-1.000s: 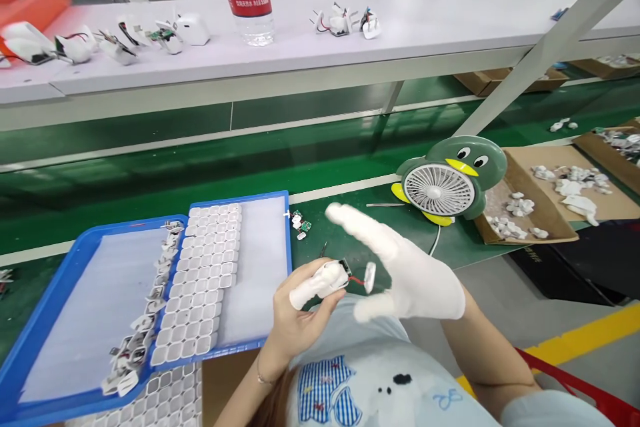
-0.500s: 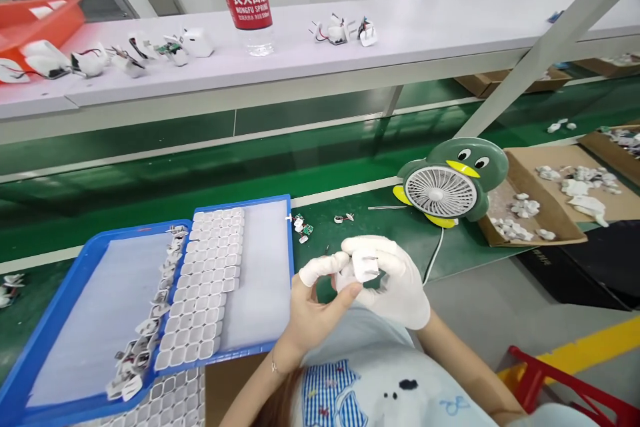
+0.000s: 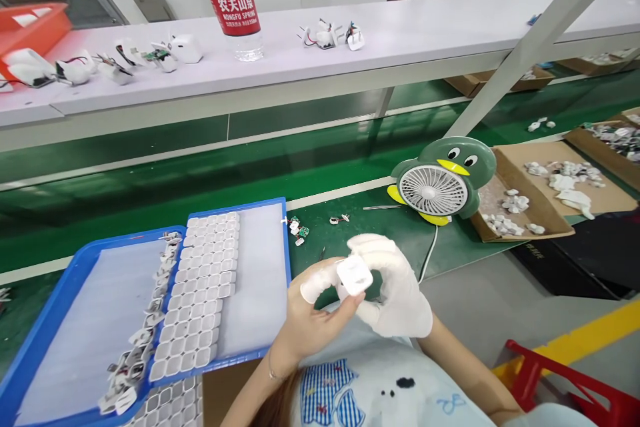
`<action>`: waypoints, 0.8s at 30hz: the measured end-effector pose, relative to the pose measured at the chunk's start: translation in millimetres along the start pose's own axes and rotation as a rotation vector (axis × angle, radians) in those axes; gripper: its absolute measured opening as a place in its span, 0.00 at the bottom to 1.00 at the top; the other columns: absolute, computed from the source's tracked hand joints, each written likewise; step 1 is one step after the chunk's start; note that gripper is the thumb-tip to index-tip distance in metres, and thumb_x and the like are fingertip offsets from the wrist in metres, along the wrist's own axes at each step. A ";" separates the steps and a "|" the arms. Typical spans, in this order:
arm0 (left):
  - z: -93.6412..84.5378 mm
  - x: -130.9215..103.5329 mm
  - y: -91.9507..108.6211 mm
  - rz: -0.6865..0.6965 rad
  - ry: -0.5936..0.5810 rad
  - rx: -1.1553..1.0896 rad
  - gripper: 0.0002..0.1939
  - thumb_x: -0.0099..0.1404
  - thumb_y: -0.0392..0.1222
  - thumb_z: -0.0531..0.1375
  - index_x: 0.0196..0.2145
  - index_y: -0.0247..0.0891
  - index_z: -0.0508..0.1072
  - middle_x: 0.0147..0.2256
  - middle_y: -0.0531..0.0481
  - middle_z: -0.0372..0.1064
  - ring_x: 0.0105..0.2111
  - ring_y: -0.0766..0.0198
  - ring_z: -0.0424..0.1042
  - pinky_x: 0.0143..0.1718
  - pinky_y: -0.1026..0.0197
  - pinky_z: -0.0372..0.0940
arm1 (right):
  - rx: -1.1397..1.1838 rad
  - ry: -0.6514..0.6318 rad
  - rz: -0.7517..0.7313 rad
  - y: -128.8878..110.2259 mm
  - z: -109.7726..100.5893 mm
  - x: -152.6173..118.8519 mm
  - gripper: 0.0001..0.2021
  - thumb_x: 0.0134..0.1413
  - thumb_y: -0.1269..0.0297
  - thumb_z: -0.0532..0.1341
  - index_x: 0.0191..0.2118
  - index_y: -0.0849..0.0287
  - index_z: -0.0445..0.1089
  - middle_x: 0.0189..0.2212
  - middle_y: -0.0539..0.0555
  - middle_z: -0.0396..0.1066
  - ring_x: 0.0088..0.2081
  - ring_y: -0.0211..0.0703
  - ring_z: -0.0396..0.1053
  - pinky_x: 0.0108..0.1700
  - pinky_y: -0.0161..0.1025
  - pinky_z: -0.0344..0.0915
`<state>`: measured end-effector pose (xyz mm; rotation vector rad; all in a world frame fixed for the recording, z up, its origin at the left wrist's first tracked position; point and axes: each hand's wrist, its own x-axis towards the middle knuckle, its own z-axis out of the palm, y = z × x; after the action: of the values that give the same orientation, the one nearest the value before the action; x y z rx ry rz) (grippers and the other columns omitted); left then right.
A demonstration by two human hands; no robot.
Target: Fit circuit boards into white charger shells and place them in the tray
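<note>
At left, a blue plastic tray (image 3: 53, 317) is holding jumbled white parts (image 3: 143, 337) along its right edge; a second blue plastic tray (image 3: 257, 287) is adjoining it, carrying rows of white square plastic cups (image 3: 197, 280). At far right, an open brown cardboard box (image 3: 540, 192) is holding white pieces (image 3: 515, 202). At near centre, the left hand (image 3: 313, 313) is pinching a white square plastic block (image 3: 355, 275) between thumb and finger; the white-gloved right hand (image 3: 400, 283) is resting half curled beside it, its grip unclear. A green penguin-shaped fan (image 3: 434, 188) is partly covering the box; green circuit boards (image 3: 303, 232) are lying right of the second tray.
</note>
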<state>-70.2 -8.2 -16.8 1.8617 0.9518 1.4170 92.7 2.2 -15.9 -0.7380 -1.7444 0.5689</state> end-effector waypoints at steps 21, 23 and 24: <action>-15.8 -14.2 3.3 0.041 -0.090 0.199 0.23 0.63 0.37 0.60 0.57 0.43 0.68 0.50 0.46 0.74 0.44 0.56 0.77 0.44 0.57 0.74 | 0.181 0.083 0.065 -25.6 -4.3 21.8 0.13 0.59 0.53 0.61 0.47 0.50 0.68 0.35 0.53 0.72 0.41 0.45 0.72 0.40 0.43 0.72; -16.0 -15.8 4.5 -0.043 -0.114 0.163 0.23 0.62 0.40 0.63 0.55 0.42 0.69 0.48 0.45 0.75 0.42 0.55 0.77 0.42 0.58 0.75 | 0.183 0.092 0.064 -26.1 -4.7 20.3 0.14 0.59 0.52 0.60 0.47 0.50 0.68 0.34 0.53 0.72 0.41 0.45 0.72 0.40 0.43 0.72; -15.9 -16.6 5.5 -0.108 -0.114 0.140 0.24 0.60 0.42 0.64 0.54 0.42 0.70 0.47 0.44 0.76 0.41 0.54 0.78 0.41 0.58 0.75 | 0.179 0.099 0.063 -26.2 -4.9 19.3 0.14 0.59 0.52 0.60 0.47 0.50 0.68 0.33 0.53 0.72 0.41 0.46 0.72 0.40 0.43 0.72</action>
<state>-87.4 -24.3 -17.3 1.9388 1.1007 1.1944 88.3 -1.9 16.5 -0.6855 -1.5610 0.7100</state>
